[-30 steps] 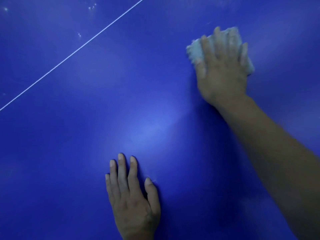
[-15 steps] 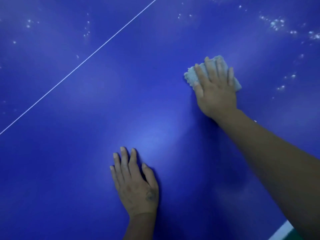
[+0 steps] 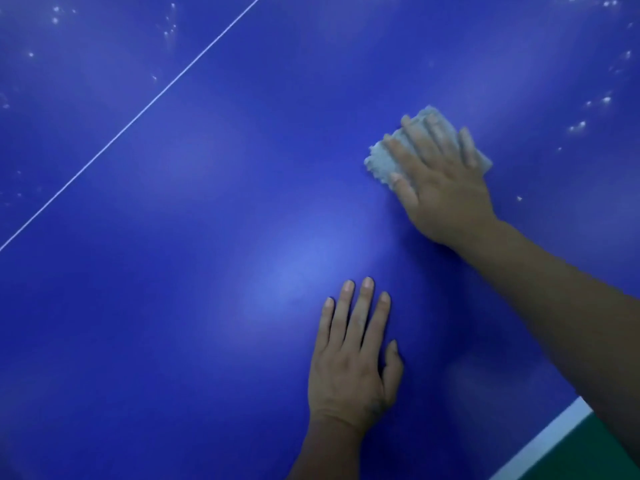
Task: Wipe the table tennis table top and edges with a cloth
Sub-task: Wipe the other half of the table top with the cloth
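Two flat hands [image 3: 349, 362] [image 3: 446, 192], right pressing fuzzy cloth [image 3: 381, 161] onto glossy table [image 3: 207, 237].

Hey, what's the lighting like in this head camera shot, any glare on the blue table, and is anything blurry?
Head view: a soft glare patch sits on the glossy blue table tennis table top beyond the flat left hand; a dark shadow lies beside the right forearm; the right hand pressing the pale crumpled cloth is slightly smeared, the left hand sharper.

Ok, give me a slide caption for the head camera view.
Right hand presses a pale cloth on the blue table top; left hand rests flat nearby.
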### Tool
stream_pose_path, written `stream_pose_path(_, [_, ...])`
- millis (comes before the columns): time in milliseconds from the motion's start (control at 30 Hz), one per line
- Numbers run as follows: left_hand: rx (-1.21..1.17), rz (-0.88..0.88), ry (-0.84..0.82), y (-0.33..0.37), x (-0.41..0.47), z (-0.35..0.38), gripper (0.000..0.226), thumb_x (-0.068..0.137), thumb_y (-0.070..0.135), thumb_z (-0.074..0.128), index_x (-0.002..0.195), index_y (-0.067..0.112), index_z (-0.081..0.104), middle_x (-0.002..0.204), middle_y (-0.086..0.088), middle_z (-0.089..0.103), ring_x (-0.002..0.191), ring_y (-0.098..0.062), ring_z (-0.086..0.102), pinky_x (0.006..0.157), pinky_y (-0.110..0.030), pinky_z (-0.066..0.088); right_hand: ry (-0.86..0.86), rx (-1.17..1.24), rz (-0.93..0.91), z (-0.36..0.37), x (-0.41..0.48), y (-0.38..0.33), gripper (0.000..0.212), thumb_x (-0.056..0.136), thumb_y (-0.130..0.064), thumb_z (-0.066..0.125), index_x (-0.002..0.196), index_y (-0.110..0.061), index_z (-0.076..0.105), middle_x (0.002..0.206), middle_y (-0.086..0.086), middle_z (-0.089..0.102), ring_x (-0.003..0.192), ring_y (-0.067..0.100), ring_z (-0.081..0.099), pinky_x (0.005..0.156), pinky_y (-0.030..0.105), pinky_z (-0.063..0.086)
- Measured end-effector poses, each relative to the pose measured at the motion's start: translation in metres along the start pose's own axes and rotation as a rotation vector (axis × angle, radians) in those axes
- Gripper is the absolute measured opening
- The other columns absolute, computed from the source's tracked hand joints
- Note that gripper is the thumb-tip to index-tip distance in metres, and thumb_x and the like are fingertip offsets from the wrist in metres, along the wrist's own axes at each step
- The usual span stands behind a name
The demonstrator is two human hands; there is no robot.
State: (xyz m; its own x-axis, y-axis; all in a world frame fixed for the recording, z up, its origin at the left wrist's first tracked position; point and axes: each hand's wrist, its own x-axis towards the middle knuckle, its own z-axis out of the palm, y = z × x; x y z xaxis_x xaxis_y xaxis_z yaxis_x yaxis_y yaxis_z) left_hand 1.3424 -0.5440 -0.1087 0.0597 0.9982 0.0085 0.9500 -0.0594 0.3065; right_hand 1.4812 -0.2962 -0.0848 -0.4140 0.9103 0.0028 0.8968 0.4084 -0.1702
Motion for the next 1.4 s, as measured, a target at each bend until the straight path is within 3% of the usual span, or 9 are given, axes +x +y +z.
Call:
stream_pose_path(67, [-0.019, 0.004, 0.014, 0.000, 0.001, 0.001, 0.064, 0.104, 0.036, 0.057, 0.164, 0.018, 0.046, 0.179, -0.003, 0.026, 0.167, -0.028, 0.021, 0.133, -0.054, 0.025, -0.017, -0.003, 0.026, -0.002, -0.004, -0.010, 0.059, 0.114, -0.042, 0.027, 0.171, -0.025, 0.027, 0.180, 0.004, 0.015, 0.167, 0.033, 0.009, 0.132, 0.063, 0.005])
stream_pose_path(267, [-0.046, 0.013, 0.073, -0.003, 0.000, 0.004, 0.059, 0.103, 0.033, 0.058, 0.160, 0.015, 0.053, 0.177, -0.004, 0.031, 0.165, -0.029, 0.025, 0.132, -0.057, 0.027, -0.074, -0.068, -0.455, 0.007, -0.061, -0.012, 0.056, 0.115, -0.042, 0.034, 0.169, -0.029, 0.033, 0.179, 0.002, 0.022, 0.167, 0.029, 0.016, 0.132, 0.060, 0.016])
stream_pose_path(500, [-0.057, 0.028, 0.116, -0.003, -0.001, 0.006, 0.056, 0.108, 0.034, 0.050, 0.160, 0.013, 0.052, 0.176, -0.005, 0.033, 0.165, -0.029, 0.025, 0.132, -0.056, 0.025, -0.039, -0.033, 0.082, -0.014, -0.011, 0.050, 0.060, 0.113, -0.045, 0.025, 0.170, -0.027, 0.027, 0.180, 0.001, 0.015, 0.167, 0.031, 0.009, 0.131, 0.059, 0.006])
stream_pose_path(600, [-0.059, 0.033, 0.139, -0.004, -0.001, 0.008, 0.055, 0.108, 0.034, 0.050, 0.159, 0.013, 0.053, 0.175, -0.006, 0.035, 0.165, -0.030, 0.027, 0.131, -0.057, 0.027, -0.090, -0.065, -0.078, -0.006, -0.049, 0.011, 0.063, 0.112, -0.046, 0.013, 0.172, -0.027, 0.020, 0.181, 0.003, 0.008, 0.167, 0.033, 0.005, 0.131, 0.062, 0.005])
stream_pose_path(800, [-0.066, 0.045, 0.168, -0.004, 0.000, 0.009, 0.053, 0.108, 0.032, 0.050, 0.157, 0.011, 0.056, 0.174, -0.007, 0.038, 0.164, -0.030, 0.028, 0.131, -0.058, 0.028, -0.029, -0.065, -0.336, 0.002, -0.146, 0.032, 0.055, 0.116, -0.043, 0.037, 0.168, -0.027, 0.035, 0.178, 0.001, 0.025, 0.166, 0.028, 0.018, 0.131, 0.060, 0.021])
stream_pose_path(967, [-0.052, 0.037, 0.148, -0.003, -0.001, 0.007, 0.055, 0.109, 0.033, 0.050, 0.159, 0.011, 0.052, 0.174, -0.007, 0.037, 0.165, -0.029, 0.027, 0.131, -0.058, 0.027, -0.075, -0.065, 0.076, -0.022, -0.065, 0.116, 0.056, 0.117, -0.042, 0.028, 0.170, -0.026, 0.027, 0.180, 0.001, 0.016, 0.167, 0.029, 0.008, 0.131, 0.058, 0.010])
stream_pose_path(1067, [-0.051, 0.038, 0.152, -0.002, 0.001, 0.006, 0.053, 0.109, 0.031, 0.050, 0.157, 0.010, 0.054, 0.173, -0.008, 0.039, 0.164, -0.030, 0.029, 0.130, -0.059, 0.028, -0.089, -0.048, 0.194, -0.023, -0.069, 0.102, 0.060, 0.115, -0.043, 0.026, 0.172, -0.026, 0.020, 0.181, 0.001, 0.008, 0.168, 0.030, 0.002, 0.132, 0.059, 0.006])
stream_pose_path(1267, [-0.048, 0.040, 0.142, 0.000, 0.002, 0.003, 0.053, 0.109, 0.031, 0.049, 0.157, 0.010, 0.054, 0.173, -0.007, 0.038, 0.164, -0.029, 0.029, 0.132, -0.058, 0.026, -0.077, -0.003, -0.140, 0.007, -0.244, 0.012, 0.063, 0.114, -0.041, 0.039, 0.172, -0.025, 0.022, 0.181, 0.005, 0.012, 0.167, 0.034, 0.009, 0.128, 0.068, 0.018])
stream_pose_path(1400, [-0.039, 0.042, 0.138, 0.001, 0.002, 0.003, 0.052, 0.108, 0.028, 0.051, 0.157, 0.009, 0.054, 0.173, -0.008, 0.039, 0.164, -0.030, 0.029, 0.132, -0.058, 0.025, -0.119, 0.015, -0.331, 0.003, -0.286, 0.051, 0.061, 0.112, -0.045, 0.044, 0.170, -0.029, 0.031, 0.180, 0.000, 0.020, 0.166, 0.029, 0.018, 0.129, 0.063, 0.021])
